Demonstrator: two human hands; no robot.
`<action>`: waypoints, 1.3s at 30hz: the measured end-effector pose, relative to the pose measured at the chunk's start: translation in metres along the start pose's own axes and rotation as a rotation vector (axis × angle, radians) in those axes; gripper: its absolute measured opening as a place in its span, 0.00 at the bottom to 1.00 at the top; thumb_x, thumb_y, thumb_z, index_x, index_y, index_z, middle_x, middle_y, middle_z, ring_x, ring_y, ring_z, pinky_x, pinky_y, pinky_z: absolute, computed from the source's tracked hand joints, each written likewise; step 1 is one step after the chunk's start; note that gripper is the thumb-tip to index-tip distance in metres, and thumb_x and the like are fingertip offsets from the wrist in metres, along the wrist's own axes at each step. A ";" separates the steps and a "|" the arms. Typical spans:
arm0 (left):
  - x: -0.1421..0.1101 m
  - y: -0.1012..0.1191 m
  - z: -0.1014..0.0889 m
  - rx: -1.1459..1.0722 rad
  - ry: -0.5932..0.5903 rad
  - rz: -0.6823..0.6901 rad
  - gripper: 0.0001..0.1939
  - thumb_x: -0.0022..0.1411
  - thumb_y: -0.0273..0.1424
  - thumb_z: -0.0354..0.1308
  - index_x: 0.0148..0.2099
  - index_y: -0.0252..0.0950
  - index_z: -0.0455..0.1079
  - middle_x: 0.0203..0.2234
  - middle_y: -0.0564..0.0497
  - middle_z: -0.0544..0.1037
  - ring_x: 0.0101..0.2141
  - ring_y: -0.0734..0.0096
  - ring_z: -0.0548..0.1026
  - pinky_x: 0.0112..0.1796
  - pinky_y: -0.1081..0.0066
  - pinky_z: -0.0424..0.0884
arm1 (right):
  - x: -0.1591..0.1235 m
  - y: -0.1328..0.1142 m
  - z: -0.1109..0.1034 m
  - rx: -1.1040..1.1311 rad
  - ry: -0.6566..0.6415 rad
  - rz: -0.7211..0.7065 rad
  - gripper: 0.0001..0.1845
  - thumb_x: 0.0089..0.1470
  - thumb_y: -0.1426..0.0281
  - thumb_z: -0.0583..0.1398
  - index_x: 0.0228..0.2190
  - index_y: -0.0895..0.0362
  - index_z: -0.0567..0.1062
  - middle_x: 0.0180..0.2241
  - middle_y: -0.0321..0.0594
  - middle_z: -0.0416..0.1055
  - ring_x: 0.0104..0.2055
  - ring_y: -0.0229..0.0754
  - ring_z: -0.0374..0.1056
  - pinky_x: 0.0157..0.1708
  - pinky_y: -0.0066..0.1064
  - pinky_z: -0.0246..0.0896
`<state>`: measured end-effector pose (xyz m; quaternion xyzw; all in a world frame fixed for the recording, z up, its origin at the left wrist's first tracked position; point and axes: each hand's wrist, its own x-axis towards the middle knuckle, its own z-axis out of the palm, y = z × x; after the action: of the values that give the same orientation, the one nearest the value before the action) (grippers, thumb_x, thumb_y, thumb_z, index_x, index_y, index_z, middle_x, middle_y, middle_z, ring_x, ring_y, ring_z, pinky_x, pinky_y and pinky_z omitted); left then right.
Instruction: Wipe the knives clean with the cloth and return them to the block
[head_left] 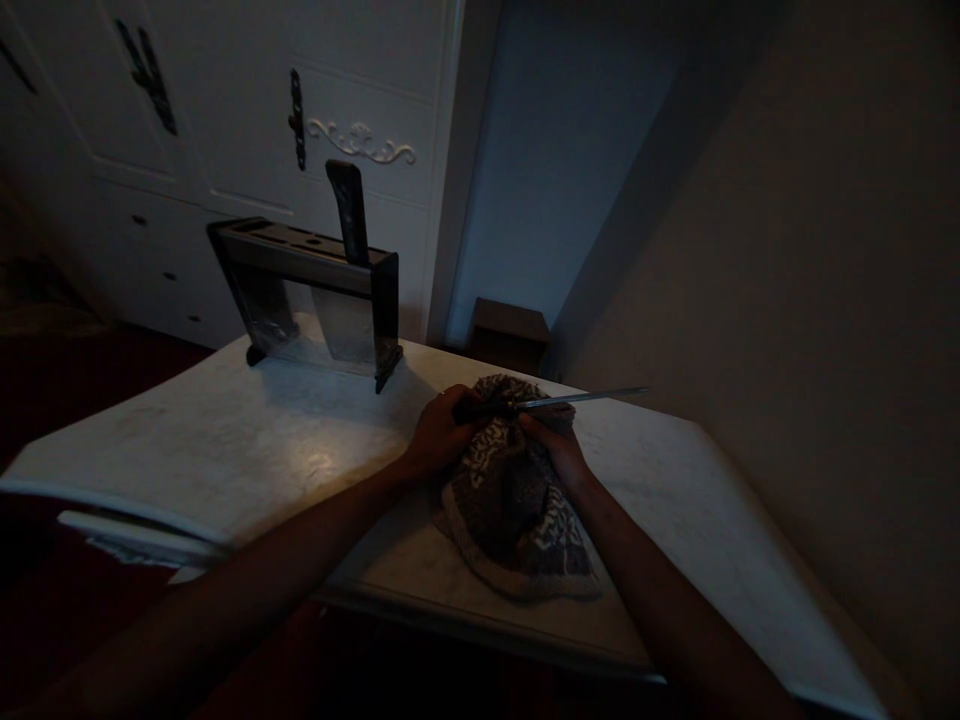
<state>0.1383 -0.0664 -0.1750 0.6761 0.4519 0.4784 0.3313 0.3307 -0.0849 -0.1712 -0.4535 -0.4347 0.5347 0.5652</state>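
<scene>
In the head view, my left hand (441, 432) is closed around the black handle of a knife (585, 397). Its narrow blade points to the right, seen almost edge-on. A brown and cream patterned towel (495, 462) lies bunched beneath the knife and hangs in folds toward the table's near edge. My right hand (559, 450) grips the towel just below the root of the blade, thumb against the cloth. Dim light hides where the fingers of both hands end.
A knife block (300, 240) with clear sides stands at the table's back left, a black-handled knife (350, 210) upright in it. The pale marble-look table (300, 430) has a wall (787, 250) to its right. White cupboards (225, 110) and a small brown box (510, 325) are behind.
</scene>
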 end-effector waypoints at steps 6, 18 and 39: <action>0.001 -0.001 0.001 -0.013 0.004 0.020 0.13 0.50 0.33 0.65 0.39 0.35 0.72 0.36 0.48 0.77 0.39 0.63 0.74 0.42 0.65 0.68 | 0.001 0.001 0.000 0.136 -0.028 0.057 0.26 0.35 0.61 0.76 0.37 0.55 0.78 0.39 0.41 0.78 0.43 0.53 0.75 0.47 0.41 0.72; 0.003 -0.004 0.001 -0.094 -0.125 0.058 0.17 0.55 0.42 0.61 0.39 0.34 0.70 0.32 0.50 0.75 0.35 0.65 0.72 0.37 0.68 0.68 | 0.002 0.000 -0.002 0.138 -0.103 0.096 0.26 0.41 0.55 0.72 0.39 0.55 0.76 0.39 0.42 0.78 0.44 0.56 0.75 0.43 0.44 0.74; -0.002 0.001 0.001 -0.057 -0.210 0.195 0.18 0.58 0.44 0.60 0.43 0.35 0.72 0.38 0.46 0.77 0.41 0.60 0.73 0.43 0.65 0.67 | -0.001 -0.007 -0.016 0.052 -0.224 0.212 0.27 0.26 0.59 0.77 0.31 0.56 0.79 0.34 0.42 0.79 0.35 0.49 0.76 0.41 0.38 0.73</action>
<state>0.1391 -0.0685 -0.1752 0.7534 0.3334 0.4475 0.3479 0.3478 -0.0870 -0.1673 -0.4196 -0.4308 0.6497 0.4649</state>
